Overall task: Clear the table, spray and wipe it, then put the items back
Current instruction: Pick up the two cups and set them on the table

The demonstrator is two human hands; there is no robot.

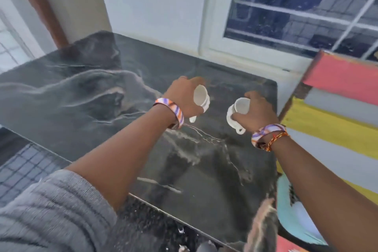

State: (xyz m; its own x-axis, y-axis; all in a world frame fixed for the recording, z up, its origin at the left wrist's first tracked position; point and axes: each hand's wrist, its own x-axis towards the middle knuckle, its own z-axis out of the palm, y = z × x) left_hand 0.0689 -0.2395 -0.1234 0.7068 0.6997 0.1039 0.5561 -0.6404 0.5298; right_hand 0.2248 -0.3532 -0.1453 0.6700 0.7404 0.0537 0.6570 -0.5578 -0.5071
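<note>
Dark veined marble forms the table (pixel 81 92). Above its right half, one white cup (pixel 201 99) is gripped, tilted, by the left hand (pixel 184 96); just beside it, a second white cup (pixel 237 113) is gripped by the right hand (pixel 257 111). A striped fabric (pixel 331 120) lies at the right.

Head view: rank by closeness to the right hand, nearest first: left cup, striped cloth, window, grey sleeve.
From the right hand, which grips its own white cup:
1. Left cup, held in the left hand, just to the left.
2. Striped cloth, to the right, past the table edge.
3. Window and grey sleeve: too close to call.
</note>
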